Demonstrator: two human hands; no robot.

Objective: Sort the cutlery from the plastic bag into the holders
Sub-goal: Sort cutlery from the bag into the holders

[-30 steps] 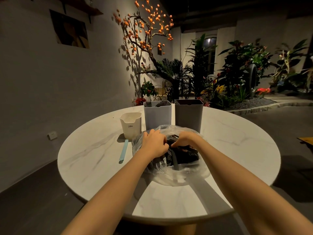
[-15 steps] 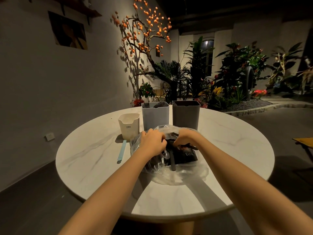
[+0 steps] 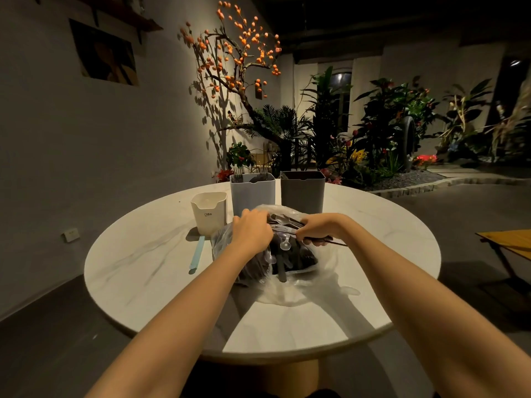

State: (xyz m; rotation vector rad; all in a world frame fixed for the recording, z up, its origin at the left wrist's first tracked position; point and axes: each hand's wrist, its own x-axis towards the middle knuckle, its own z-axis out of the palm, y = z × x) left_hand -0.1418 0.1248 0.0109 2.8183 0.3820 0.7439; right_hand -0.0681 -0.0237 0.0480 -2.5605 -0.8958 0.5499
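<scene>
Round marble-pattern table (image 3: 373, 254) fills the centre of the head view; all task items rest on it.

Clear plastic bag (image 3: 290, 291) lies at mid-table, crumpled and open at its far end, with a mass of dark cutlery (image 3: 298, 259) inside it. Several small clear spoons (image 3: 285, 245) sit among the dark pieces.

3 holders stand in a row just beyond the bag. Dark grey holder (image 3: 302, 193) is on the right; its contents cannot be made out. Light grey holder (image 3: 252, 193) is in the middle, just beside the dark one, with fork tines showing above its rim. Cream holder (image 3: 209, 211), shorter, stands to the left and appears to hold nothing visible.

Left hand (image 3: 253, 232) rests palm down on the near-left part of the bag's mouth, fingers curled over it; whether it grips the plastic or cutlery beneath cannot be told. Right hand (image 3: 319, 228) is closed around a bunch of dark utensils (image 3: 334, 241) at the bag's right edge, their ends projecting past the hand.

Light blue flat strip (image 3: 197, 255) lies on the table in front of the cream holder, apart from the bag.
</scene>
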